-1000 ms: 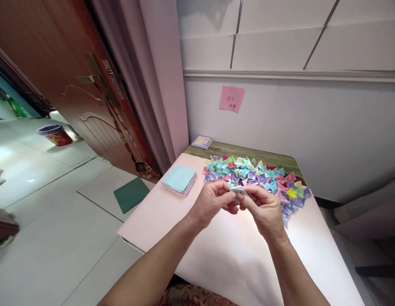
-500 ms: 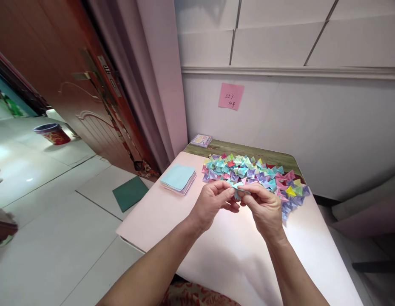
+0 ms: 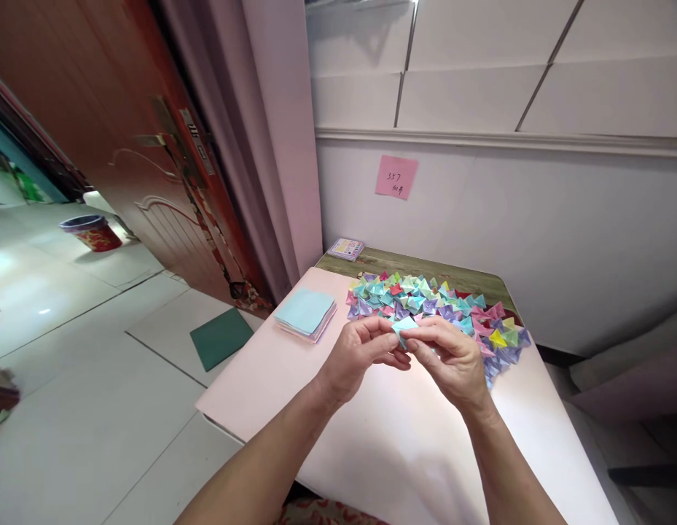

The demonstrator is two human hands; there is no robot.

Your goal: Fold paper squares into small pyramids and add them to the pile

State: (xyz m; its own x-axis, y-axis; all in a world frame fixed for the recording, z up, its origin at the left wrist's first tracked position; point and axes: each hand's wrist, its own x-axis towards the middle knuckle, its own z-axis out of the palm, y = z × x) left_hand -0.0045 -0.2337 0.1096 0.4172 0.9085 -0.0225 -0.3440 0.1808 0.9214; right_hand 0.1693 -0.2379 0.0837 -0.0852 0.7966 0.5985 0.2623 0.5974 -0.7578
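Between my two hands is a small folded light-blue paper (image 3: 404, 326), held above the table. My left hand (image 3: 365, 348) pinches its left side between thumb and fingers. On the other side, my right hand (image 3: 446, 355) has thumb and forefinger closed on the paper. Fingers cover part of its lower folds. Just beyond the hands lies a wide heap of folded paper pieces (image 3: 382, 294) in blue, purple, pink, green, yellow and red. To the left sits a stack of square paper sheets (image 3: 305, 312), light blue on top.
A pale pink cover (image 3: 251, 394) lies over the wooden table (image 3: 452, 267). At the back left corner is a small printed pack (image 3: 346, 249). A pink note (image 3: 396, 176) sticks to the wall. On the floor are a green square mat (image 3: 221, 339) and a bin (image 3: 92, 233).
The blue paper has turned in my fingers, so a flat pointed face now shows above them. Both hands stay together at nearly the same place. The camera view has tilted slightly upward.
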